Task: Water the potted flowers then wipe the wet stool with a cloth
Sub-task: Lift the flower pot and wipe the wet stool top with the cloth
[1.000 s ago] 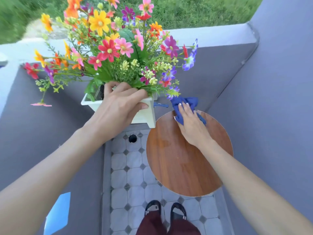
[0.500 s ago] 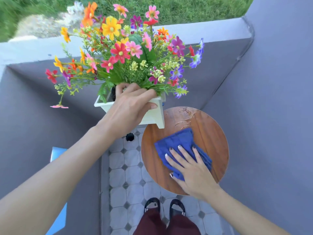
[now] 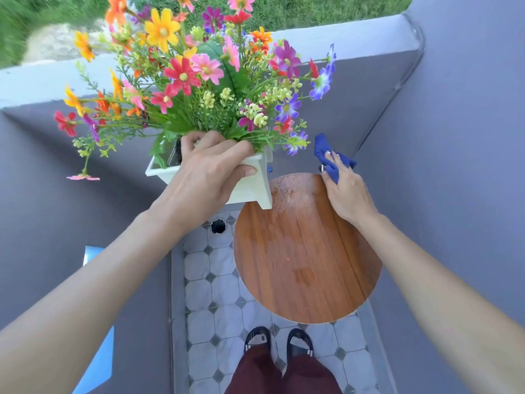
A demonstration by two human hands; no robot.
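Grey walls boxed in my view; below them the round wooden stool [image 3: 306,251] showed a damp film and droplets near its far edge, so I judged wiping unfinished. The potted flowers [image 3: 199,81] hung clear, lifted left of the stool in the white planter [image 3: 250,189]; watering looked done. Left hand [image 3: 207,177] clamped the planter rim. Right hand [image 3: 346,191] pinched the blue cloth [image 3: 324,149] at the stool's far rim.
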